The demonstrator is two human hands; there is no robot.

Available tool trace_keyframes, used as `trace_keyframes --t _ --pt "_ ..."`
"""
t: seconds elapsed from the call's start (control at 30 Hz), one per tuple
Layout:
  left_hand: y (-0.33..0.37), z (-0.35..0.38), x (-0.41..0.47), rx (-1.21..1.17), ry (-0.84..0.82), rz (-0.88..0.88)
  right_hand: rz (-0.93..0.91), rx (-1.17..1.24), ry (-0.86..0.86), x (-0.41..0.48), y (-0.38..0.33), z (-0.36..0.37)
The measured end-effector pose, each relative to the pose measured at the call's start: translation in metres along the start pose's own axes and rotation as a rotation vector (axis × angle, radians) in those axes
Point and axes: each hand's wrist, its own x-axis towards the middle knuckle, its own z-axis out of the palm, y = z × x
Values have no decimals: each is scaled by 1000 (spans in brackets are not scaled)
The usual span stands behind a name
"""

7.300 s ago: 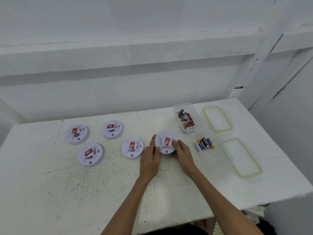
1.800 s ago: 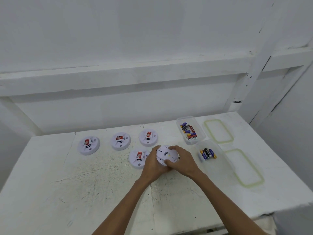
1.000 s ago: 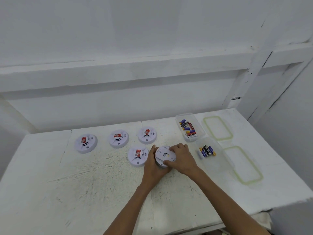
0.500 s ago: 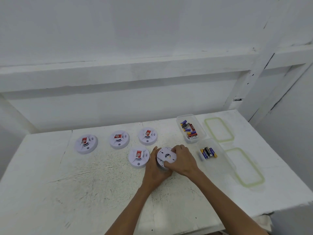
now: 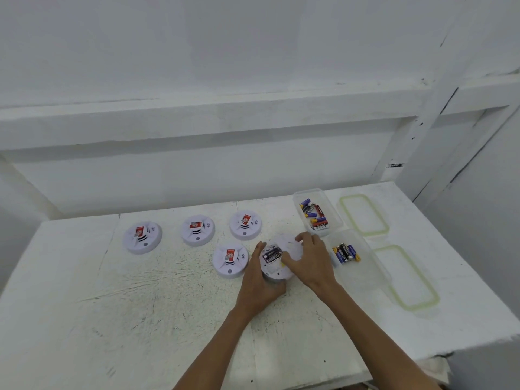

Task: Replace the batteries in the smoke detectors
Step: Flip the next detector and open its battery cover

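One white smoke detector (image 5: 275,272) lies back-up on the table near the middle. My left hand (image 5: 259,288) grips its left rim, thumb up along the edge. My right hand (image 5: 313,261) holds the round white back cover (image 5: 289,242), shifted off to the right. Dark batteries (image 5: 272,254) show in the opened compartment. Several other detectors lie face-up with red labels: (image 5: 143,237), (image 5: 197,230), (image 5: 245,225), and one (image 5: 230,259) just left of my left hand.
A clear tub (image 5: 298,195) with mixed batteries stands at the back right. A nearer clear tub (image 5: 375,267) holds several blue and black batteries (image 5: 345,252). Two green-rimmed lids (image 5: 363,215) (image 5: 405,278) lie at the right. The table's front edge is close below.
The detector was turned back-up and set on the table. Since half a second ago my right hand has slid the back cover rightward, uncovering the batteries inside.
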Motion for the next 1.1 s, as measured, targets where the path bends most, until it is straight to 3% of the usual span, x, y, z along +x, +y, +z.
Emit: trace_keyframes --t 0.2,0.53,0.6,0.67,0.83,1.1 --pt "-6 1 -6 83 2 40 244 51 -14 -4 11 7" --pt "-2 -1 -4 28 34 67 205 -389 -74 -14 22 19" --pt "0 -1 -3 -3 16 52 139 -348 -15 -11 21 20" --pt "-1 0 -3 -32 -12 33 32 -150 1 -9 16 17" --pt "-5 3 0 -60 -44 -31 -237 20 -297 -1 6 11" --pt "-10 3 -3 34 50 8 17 -99 -229 -6 2 18"
